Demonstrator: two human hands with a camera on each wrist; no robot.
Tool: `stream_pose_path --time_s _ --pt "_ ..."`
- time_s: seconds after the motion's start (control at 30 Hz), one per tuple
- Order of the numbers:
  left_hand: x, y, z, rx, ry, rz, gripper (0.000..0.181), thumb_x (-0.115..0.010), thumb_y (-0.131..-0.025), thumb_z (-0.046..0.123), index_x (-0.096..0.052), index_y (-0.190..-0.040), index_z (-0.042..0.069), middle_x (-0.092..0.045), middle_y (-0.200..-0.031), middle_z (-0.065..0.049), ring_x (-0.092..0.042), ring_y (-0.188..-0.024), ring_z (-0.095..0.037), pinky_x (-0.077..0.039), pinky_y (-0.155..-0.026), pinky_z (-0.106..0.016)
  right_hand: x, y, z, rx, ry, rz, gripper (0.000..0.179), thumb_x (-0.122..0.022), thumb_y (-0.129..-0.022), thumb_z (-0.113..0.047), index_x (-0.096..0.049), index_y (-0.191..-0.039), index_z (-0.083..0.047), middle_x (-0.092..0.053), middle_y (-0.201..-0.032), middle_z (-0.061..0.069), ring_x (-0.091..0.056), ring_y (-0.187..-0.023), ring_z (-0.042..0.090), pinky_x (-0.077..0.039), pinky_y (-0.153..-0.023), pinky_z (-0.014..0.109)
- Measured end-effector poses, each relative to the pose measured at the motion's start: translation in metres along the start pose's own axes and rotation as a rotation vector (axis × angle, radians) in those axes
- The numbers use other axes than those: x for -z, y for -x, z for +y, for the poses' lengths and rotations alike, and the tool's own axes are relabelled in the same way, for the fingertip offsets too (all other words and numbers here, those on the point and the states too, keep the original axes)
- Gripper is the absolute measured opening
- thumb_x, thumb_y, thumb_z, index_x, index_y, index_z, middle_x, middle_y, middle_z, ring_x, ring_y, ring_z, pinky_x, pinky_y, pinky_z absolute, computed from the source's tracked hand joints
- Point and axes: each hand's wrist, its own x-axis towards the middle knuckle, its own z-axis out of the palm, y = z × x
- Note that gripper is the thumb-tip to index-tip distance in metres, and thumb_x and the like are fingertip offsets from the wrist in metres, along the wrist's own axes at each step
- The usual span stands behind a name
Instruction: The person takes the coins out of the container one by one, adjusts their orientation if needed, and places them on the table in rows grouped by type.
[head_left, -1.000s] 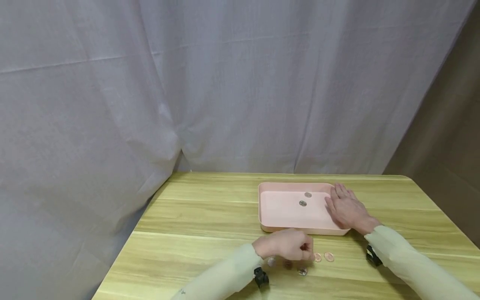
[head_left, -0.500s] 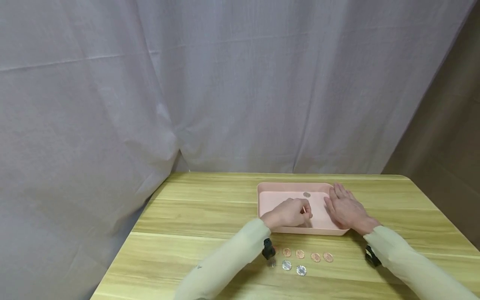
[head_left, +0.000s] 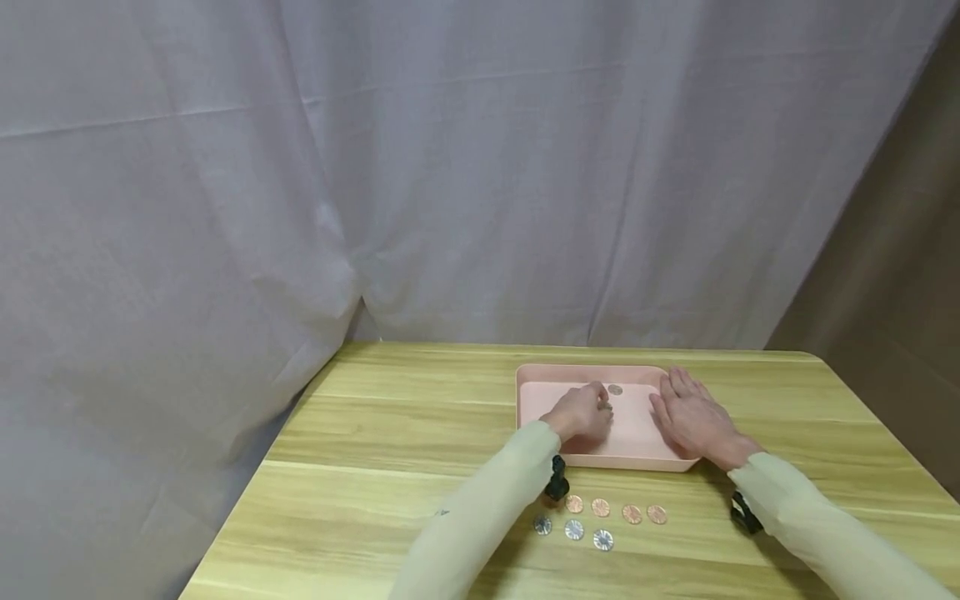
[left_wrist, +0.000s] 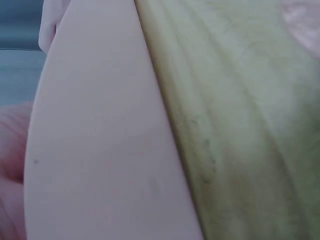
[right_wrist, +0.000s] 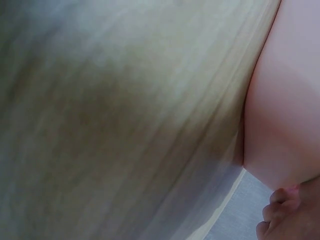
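Observation:
A shallow pink tray [head_left: 547, 372] sits toward the back of the wooden table. My left hand [head_left: 581, 412] reaches into it, thumb and fingers around a dull silver coin [head_left: 605, 406]. Just beyond the fingertips another silvery coin [head_left: 615, 389] lies on the tray floor. My right hand [head_left: 693, 417] rests on the tray's right rim with its fingers straight. Seen from the left wrist, the front wall [left_wrist: 105, 125] hides most of the left hand. In the right wrist view, the right fingertips [right_wrist: 275, 212] appear at the tray's outer side [right_wrist: 285, 120].
In front of the tray, a row of copper-coloured coins [head_left: 601, 507] lies on the table [head_left: 375, 442]. Closer to me is a row of silver coins [head_left: 573, 530]. A grey curtain [head_left: 480, 183] hangs behind the table's back edge.
My left hand has moved from the coins on the table into the tray, forward to the nearer silver coin there. The rows of coins now show. My right hand stays on the rim.

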Motion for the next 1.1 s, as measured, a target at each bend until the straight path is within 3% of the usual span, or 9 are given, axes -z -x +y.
stream_pose_path --time_s 0.13,0.27,0.53,0.7,0.77,0.87,1.0,1.1 --pt "-0.002 -0.003 -0.002 0.033 -0.025 -0.003 0.018 -0.06 -0.097 0.028 -0.058 -0.113 0.02 -0.064 -0.101 0.007 -0.054 -0.083 -0.009 -0.046 -0.074 -0.026 -0.002 -0.001 -0.002 -0.004 -0.008 -0.007 0.063 -0.025 -0.107 -0.034 -0.027 -0.144 0.018 -0.019 -0.153 0.039 -0.021 -0.142 0.054 -0.018 -0.116 0.062" --pt "-0.003 -0.005 -0.002 0.06 -0.048 0.002 0.014 -0.057 -0.099 0.026 -0.059 -0.11 0.019 -0.062 -0.095 0.005 -0.053 -0.079 -0.011 -0.046 -0.072 -0.026 -0.002 -0.003 -0.004 -0.002 -0.009 -0.01 0.063 -0.025 -0.107 -0.034 -0.027 -0.144 0.018 -0.018 -0.153 0.039 -0.02 -0.142 0.054 -0.018 -0.116 0.061" --pt "-0.009 -0.012 0.003 0.064 -0.249 0.04 0.013 -0.057 -0.098 0.03 -0.06 -0.095 0.017 -0.061 -0.081 0.003 -0.052 -0.068 -0.013 -0.045 -0.06 -0.026 -0.002 -0.006 -0.004 0.011 0.014 0.028 0.06 -0.029 -0.106 -0.03 -0.032 -0.141 0.018 -0.025 -0.15 0.039 -0.025 -0.14 0.054 -0.022 -0.115 0.061" --pt "-0.011 -0.014 0.008 0.11 -0.302 0.048 0.018 -0.061 -0.095 0.028 -0.064 -0.084 0.014 -0.061 -0.095 -0.002 -0.052 -0.075 -0.014 -0.046 -0.066 -0.027 -0.003 -0.006 -0.005 0.007 0.006 0.024 0.06 -0.03 -0.106 -0.031 -0.031 -0.142 0.018 -0.024 -0.151 0.039 -0.024 -0.141 0.053 -0.021 -0.116 0.061" --pt "-0.012 -0.013 0.009 0.129 -0.297 0.046 0.016 -0.063 -0.094 0.028 -0.066 -0.094 0.012 -0.059 -0.104 -0.004 -0.052 -0.08 -0.015 -0.048 -0.071 -0.027 -0.004 -0.005 -0.005 -0.002 0.003 0.014 0.061 -0.029 -0.107 -0.031 -0.03 -0.143 0.018 -0.022 -0.152 0.039 -0.022 -0.142 0.053 -0.02 -0.116 0.061" --pt "-0.014 -0.011 0.01 0.145 -0.272 0.047 0.028 -0.064 -0.093 0.027 -0.06 -0.116 0.012 -0.058 -0.109 -0.005 -0.054 -0.082 -0.014 -0.049 -0.073 -0.027 -0.004 -0.003 -0.005 -0.011 -0.006 0.0 0.062 -0.028 -0.107 -0.033 -0.029 -0.143 0.018 -0.019 -0.153 0.039 -0.021 -0.142 0.053 -0.018 -0.117 0.061" --pt "-0.013 -0.01 0.008 0.051 -0.228 0.052 0.03 -0.061 -0.094 0.02 -0.051 -0.122 0.017 -0.063 -0.11 0.004 -0.051 -0.071 -0.011 -0.046 -0.065 -0.025 -0.003 -0.003 -0.005 -0.012 -0.01 -0.001 0.062 -0.026 -0.107 -0.033 -0.028 -0.144 0.018 -0.018 -0.153 0.039 -0.02 -0.142 0.054 -0.017 -0.117 0.061" --pt "-0.012 -0.009 0.004 -0.042 -0.223 0.043 0.005 -0.055 -0.097 0.017 -0.057 -0.101 0.017 -0.065 -0.116 0.014 -0.045 -0.061 -0.009 -0.04 -0.057 -0.022 -0.003 -0.003 -0.005 -0.007 -0.013 0.006 0.062 -0.026 -0.107 -0.033 -0.028 -0.143 0.018 -0.019 -0.153 0.039 -0.02 -0.142 0.054 -0.018 -0.117 0.061"
